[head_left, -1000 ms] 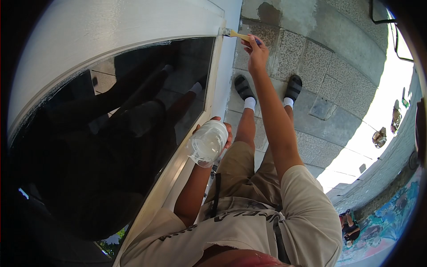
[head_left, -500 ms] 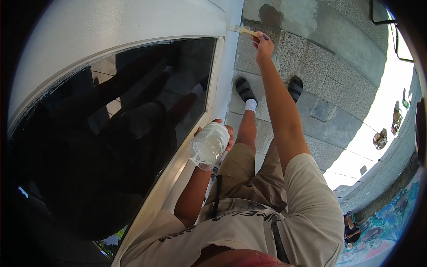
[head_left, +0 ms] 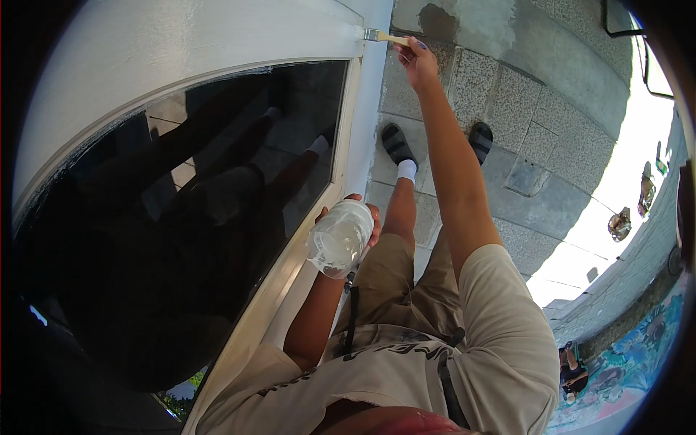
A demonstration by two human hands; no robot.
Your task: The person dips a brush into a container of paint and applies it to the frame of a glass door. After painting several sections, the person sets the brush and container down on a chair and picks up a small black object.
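My right hand (head_left: 418,61) reaches far out and pinches the pale handle of a paintbrush (head_left: 384,37). The brush's metal end and bristles meet the white frame (head_left: 357,45) beside the dark glass pane (head_left: 290,130). Closer to my body, my left hand (head_left: 374,223) wraps round a clear plastic container (head_left: 341,235) with whitish stuff inside. The container is tilted, and most of the left fingers are hidden behind it.
Stone paving (head_left: 536,148) lies under my sandalled feet, with a dark damp patch (head_left: 438,23) near the top. At the right are a sunlit strip, small objects (head_left: 620,225) by a wall, a painted mural (head_left: 638,362) and another person (head_left: 573,373).
My right hand has moved slightly up and left with the paintbrush, whose bristles shifted from the frame's edge further onto its white face. The left hand and container have stayed nearly still.
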